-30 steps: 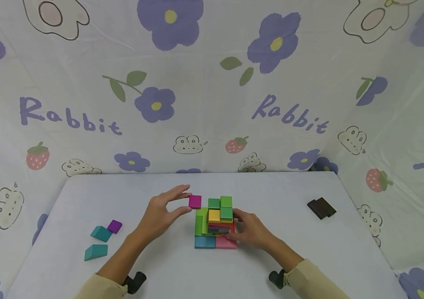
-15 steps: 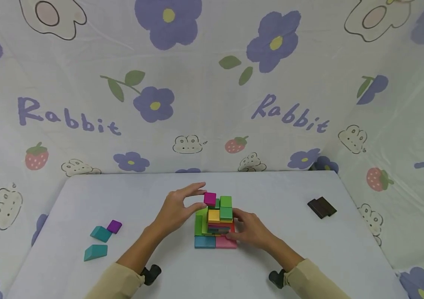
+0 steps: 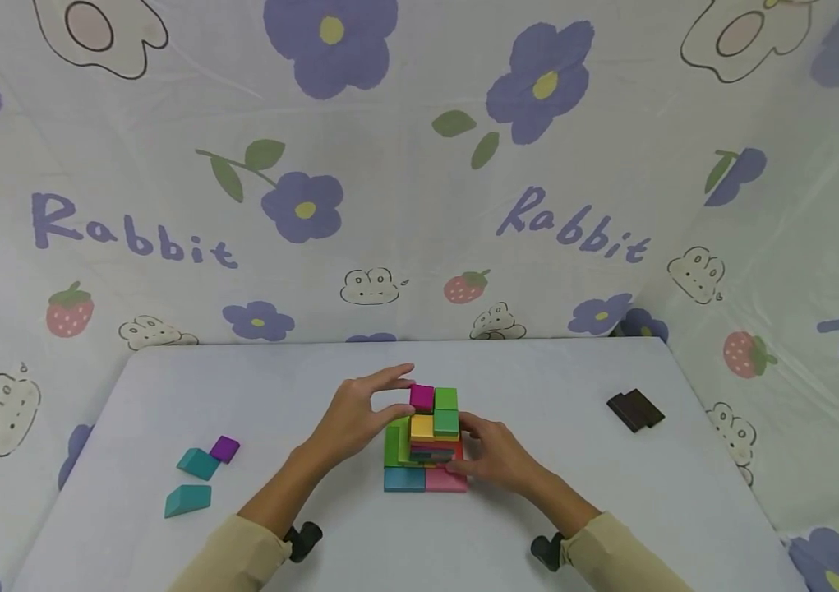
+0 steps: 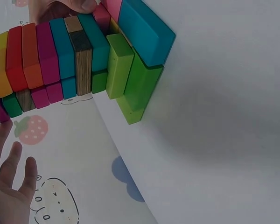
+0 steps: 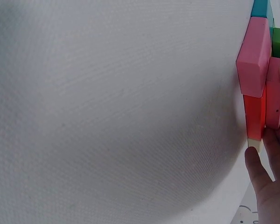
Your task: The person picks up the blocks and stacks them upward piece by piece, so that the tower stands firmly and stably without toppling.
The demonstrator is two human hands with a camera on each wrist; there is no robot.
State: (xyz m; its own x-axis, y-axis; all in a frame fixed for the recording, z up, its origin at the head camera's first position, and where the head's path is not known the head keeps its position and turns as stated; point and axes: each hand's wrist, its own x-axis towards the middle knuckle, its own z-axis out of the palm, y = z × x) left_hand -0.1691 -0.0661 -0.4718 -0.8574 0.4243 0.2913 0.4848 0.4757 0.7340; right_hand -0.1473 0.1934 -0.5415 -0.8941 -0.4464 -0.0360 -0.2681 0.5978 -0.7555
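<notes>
A many-coloured tower of wooden blocks stands mid-table, its layers seen from the side in the left wrist view. At its top back-left corner is a magenta block, pinched between the thumb and fingers of my left hand. Beside it on the top lie light green, green and yellow blocks. My right hand grips the tower from the right side, thumb at the front and fingers behind. Pink and red blocks of the base show next to the right fingers in the right wrist view.
On the left of the white table lie two teal wedge-like blocks and a purple block. Dark brown flat blocks lie at the right. A patterned cloth hangs behind the table.
My left hand has carried the magenta block rightward from beside the tower onto its top back-left corner, covering a green block there. The right hand has stayed at the tower.
</notes>
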